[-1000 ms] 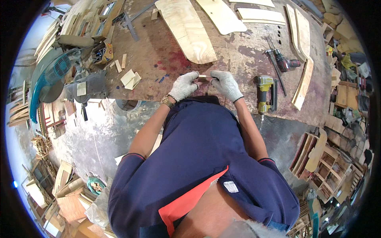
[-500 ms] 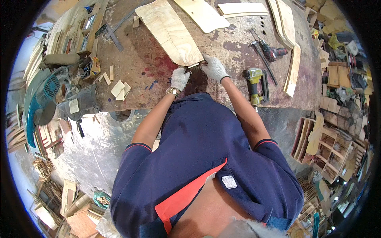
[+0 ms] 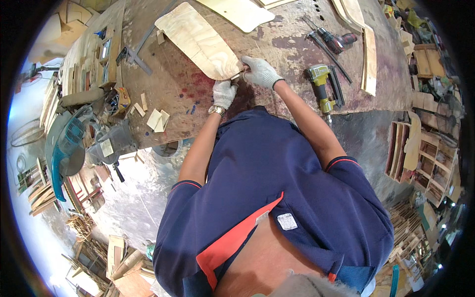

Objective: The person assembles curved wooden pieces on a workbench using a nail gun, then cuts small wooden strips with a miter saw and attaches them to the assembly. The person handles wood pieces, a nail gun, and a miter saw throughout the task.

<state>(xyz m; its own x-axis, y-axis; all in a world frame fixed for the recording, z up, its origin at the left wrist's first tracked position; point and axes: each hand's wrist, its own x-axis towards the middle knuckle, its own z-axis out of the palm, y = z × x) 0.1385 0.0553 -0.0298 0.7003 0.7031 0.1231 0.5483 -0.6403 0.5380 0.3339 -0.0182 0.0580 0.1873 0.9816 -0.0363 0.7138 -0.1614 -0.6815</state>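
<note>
A pale curved plywood panel [image 3: 198, 42] lies on the worn workbench [image 3: 178, 111], its rounded near end toward me. At that end, my gloved left hand [image 3: 224, 94] is closed, its fingertips at a small light wood piece [image 3: 236, 77] beside the panel's edge. My gloved right hand [image 3: 261, 73] is at the panel's near right corner, thumb and fingers pinched together. What the right fingertips hold is too small to make out. A watch [image 3: 216, 110] sits on my left wrist.
To the right lie a yellow-green nail gun [image 3: 321, 88], a cordless drill [image 3: 335, 40] and a curved wooden frame piece [image 3: 369, 62]. Another panel [image 3: 240, 12] lies beyond. Small wood offcuts [image 3: 158, 120] and a teal power saw [image 3: 69, 148] are on the left.
The whole view has shifted and turned slightly. My right hand has moved a little farther up along the panel's right corner; my left hand stays at the near end.
</note>
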